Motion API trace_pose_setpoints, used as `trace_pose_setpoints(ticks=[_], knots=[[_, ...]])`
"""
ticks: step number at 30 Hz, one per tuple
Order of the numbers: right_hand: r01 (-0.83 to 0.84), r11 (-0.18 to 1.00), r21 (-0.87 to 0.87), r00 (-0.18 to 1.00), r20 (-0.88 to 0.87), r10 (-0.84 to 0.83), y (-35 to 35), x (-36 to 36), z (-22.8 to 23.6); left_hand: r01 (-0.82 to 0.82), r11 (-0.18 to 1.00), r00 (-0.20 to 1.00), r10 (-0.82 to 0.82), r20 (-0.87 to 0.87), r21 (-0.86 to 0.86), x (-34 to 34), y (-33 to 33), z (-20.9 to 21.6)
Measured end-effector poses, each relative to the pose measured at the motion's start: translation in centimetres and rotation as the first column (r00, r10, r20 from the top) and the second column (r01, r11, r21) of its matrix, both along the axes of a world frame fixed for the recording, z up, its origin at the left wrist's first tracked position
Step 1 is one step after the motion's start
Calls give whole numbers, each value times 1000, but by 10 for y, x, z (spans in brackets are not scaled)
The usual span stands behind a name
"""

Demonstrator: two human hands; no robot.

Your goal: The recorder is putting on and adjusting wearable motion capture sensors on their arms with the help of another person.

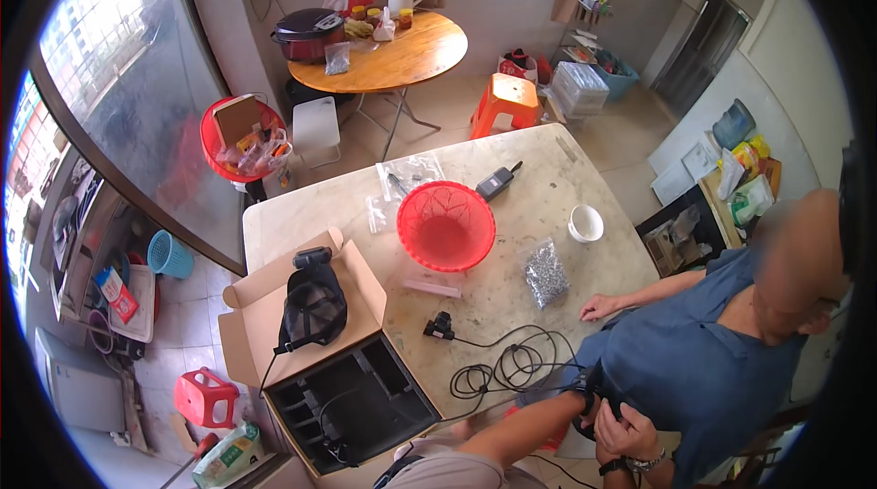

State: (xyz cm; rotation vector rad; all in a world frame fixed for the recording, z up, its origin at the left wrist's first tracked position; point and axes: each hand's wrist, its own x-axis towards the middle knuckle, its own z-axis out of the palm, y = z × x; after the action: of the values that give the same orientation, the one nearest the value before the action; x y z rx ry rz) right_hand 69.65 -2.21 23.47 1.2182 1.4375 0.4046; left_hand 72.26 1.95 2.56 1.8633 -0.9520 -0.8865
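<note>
My left forearm stretches rightward from the lower edge, with a black wristband (583,392) round its wrist. Most of my left hand (590,412) is hidden, so its fingers cannot be made out. Close beside it, what appears to be my right hand (630,434), with a metal-banded watch (650,462), has its fingers curled by the band; what they hold is hidden. Looped black cable (507,370) runs over the table to that wrist from a small black device (439,326). Against the right side of the table, a person in a blue shirt (703,334) rests a hand (598,307) on the tabletop.
On the table (315,201) are a red basket (446,226), white bowl (586,223), bag of small metallic pieces (546,274), handheld radio (496,183) and open carton (239,343) with a black cap (312,306). An orange stool (506,102) and round wooden table (402,60) stand behind.
</note>
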Motion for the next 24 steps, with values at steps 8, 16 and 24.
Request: trace_pose_setpoints(ticks=[8, 16, 24], knots=[[-31, 998, 49, 999, 12, 30, -13, 4, -13, -9, 999, 1000, 9, 1, 35, 0, 4, -7], [-14, 992, 129, 1000, 13, 12, -12, 7, -6, -11, 999, 1000, 10, 18, 49, -4, 1, -8], [-98, 992, 84, 995, -22, 100, -25, 6, -7, -30, 999, 999, 28, 45, 30, -3, 1, -6]])
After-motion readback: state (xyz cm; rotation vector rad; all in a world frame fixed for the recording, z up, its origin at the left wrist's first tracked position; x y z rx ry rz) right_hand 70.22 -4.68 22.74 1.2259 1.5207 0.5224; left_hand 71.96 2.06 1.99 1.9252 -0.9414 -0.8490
